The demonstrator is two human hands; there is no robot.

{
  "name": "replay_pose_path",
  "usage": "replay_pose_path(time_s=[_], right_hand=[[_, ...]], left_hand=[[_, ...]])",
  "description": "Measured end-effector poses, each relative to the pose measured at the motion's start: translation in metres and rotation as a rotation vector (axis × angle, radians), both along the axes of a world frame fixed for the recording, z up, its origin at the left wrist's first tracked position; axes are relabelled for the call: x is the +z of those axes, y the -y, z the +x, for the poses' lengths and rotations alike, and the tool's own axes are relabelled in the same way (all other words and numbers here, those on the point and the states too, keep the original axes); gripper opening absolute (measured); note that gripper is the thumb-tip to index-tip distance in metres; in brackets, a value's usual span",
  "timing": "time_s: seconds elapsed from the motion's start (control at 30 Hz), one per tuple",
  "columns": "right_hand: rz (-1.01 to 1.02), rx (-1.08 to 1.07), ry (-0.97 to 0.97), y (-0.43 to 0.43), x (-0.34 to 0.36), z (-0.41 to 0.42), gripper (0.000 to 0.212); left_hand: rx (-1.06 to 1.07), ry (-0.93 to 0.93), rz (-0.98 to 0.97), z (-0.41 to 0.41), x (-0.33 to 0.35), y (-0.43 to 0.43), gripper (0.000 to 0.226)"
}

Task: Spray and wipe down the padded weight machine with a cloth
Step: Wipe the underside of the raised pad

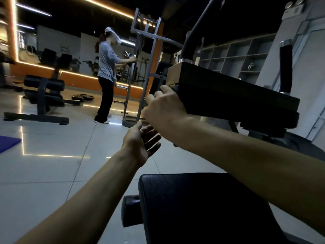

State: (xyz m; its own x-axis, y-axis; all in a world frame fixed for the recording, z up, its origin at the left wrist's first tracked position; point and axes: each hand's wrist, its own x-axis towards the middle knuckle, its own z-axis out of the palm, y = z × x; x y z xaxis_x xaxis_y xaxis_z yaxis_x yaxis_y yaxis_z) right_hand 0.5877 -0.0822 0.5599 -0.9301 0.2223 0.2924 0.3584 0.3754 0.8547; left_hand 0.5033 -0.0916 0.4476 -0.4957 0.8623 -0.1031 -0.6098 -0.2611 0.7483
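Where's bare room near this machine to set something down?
Bare tiled floor lies left of the seat pad, toward the blue mat; the seat pad's top is free. Crowded at the upper pad corner: right hand grips it, left hand beneath.

What the right hand (163, 106) grips is too dark to tell.

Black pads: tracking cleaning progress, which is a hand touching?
The raised upper pad: the right hand grips its corner. No hand is on the lower seat pad or upright roller.

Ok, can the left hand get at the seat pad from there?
Probably yes: the left hand is open and empty, and the seat pad lies uncovered nearby with nothing between them.
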Motion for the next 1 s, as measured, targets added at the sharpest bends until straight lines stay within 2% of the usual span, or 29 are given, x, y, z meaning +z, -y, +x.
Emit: replay_pose_path(time_s=[0.03, 0.13, 0.23, 0.3, 0.37, 0.43, 0.47, 0.53, 0.67, 0.77, 0.83, 0.9, 1.0], right_hand=[[0.008, 0.072, -0.012, -0.001, -0.003, 0.008, 0.026], [-0.049, 0.261, -0.072, -0.005, -0.020, 0.035, 0.046], [-0.167, 0.445, -0.240, -0.019, -0.048, 0.040, 0.028], [-0.315, 0.524, -0.365, -0.028, -0.072, 0.018, 0.022], [-0.618, 0.541, -0.476, -0.026, -0.099, -0.016, 0.036], [-1.054, 0.400, -0.534, -0.011, -0.126, -0.051, 0.047], [-1.281, 0.299, -0.531, -0.003, -0.140, -0.069, 0.046], [-1.637, 0.099, -0.495, 0.016, -0.170, -0.101, 0.029], [-2.012, -0.135, -0.545, 0.035, -0.237, -0.134, 0.030], [-2.110, -0.298, -0.754, 0.027, -0.313, -0.144, 0.043], [-2.072, -0.463, -0.803, 0.016, -0.375, -0.146, 0.029], [-1.995, -0.664, -0.644, 0.007, -0.447, -0.132, 0.021], [-1.883, -0.900, -0.239, 0.016, -0.514, -0.095, 0.019]], left_hand=[[-0.026, 0.003, -0.007, 0.002, 0.000, 0.000, 0.053], [-0.110, 0.070, -0.022, 0.006, -0.008, 0.002, 0.053], [-0.215, 0.165, 0.008, 0.002, -0.021, 0.008, 0.062], [-0.280, 0.289, 0.072, -0.002, -0.027, 0.017, 0.070], [-0.301, 0.418, 0.144, -0.010, -0.032, 0.031, 0.066], [-0.186, 0.503, 0.156, -0.028, -0.046, 0.045, 0.061], [-0.103, 0.502, 0.125, -0.041, -0.059, 0.051, 0.062], [0.044, 0.504, 0.024, -0.069, -0.091, 0.068, 0.063], [0.194, 0.485, -0.213, -0.111, -0.172, 0.095, 0.039], [0.171, 0.389, -0.460, -0.129, -0.237, 0.115, 0.033], [0.129, 0.370, -0.577, -0.136, -0.279, 0.128, 0.024], [0.083, 0.384, -0.681, -0.136, -0.322, 0.139, 0.021], [0.005, 0.415, -0.788, -0.134, -0.373, 0.148, 0.021]])
